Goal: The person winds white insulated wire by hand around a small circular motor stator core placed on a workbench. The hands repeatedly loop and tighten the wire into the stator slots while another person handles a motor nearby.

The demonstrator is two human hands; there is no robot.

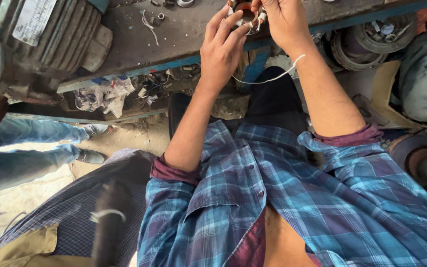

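Observation:
At the top edge of the view both my hands hold a small round motor stator with copper-coloured winding and white sleeved leads. My left hand cups it from below with fingers spread around its left side. My right hand grips its right side from above. A thin white cord hangs from the part and loops across my right wrist. The part sits over the edge of a dirty workbench. My blue plaid shirt fills the lower frame.
A large grey ribbed electric motor stands on the bench at top left. Small washers and wire scraps lie on the bench. Another person's jeans-clad legs and shoes are at left. Motor parts pile up at right.

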